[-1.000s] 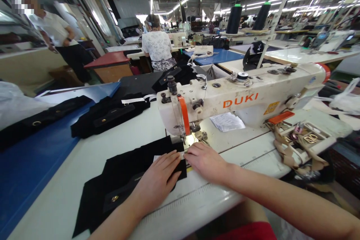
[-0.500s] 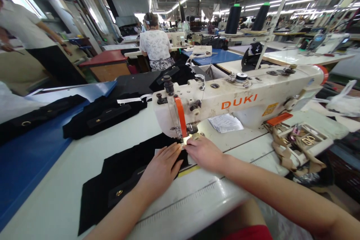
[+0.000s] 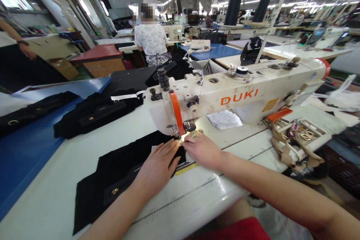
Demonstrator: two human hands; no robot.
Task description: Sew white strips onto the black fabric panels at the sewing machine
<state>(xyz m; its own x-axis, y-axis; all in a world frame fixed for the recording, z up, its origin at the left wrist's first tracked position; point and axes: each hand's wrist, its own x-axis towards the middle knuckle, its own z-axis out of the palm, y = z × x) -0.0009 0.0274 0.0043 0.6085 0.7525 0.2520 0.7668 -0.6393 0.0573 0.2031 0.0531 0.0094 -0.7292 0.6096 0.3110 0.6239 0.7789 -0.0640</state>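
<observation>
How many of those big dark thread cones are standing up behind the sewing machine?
2. One cone stands left of the slanted pole, the other cone just right of it, both green-topped. More may be hidden farther back.

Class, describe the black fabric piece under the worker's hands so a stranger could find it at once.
Start at the cream DUKI sewing machine. Below its needle, a flat black fabric piece lies under the left hand and right hand. Other black pieces lie untouched farther back.

Left hand (image 3: 158,166): flat, palm down, fingers (image 3: 168,149) straight, together, pointing up and right.
Right hand (image 3: 203,150): palm down, fingers curled slightly, tips just beside the left fingertips.
Forearms: both bare; left enters from bottom centre, right from the lower right corner, converging.
</observation>
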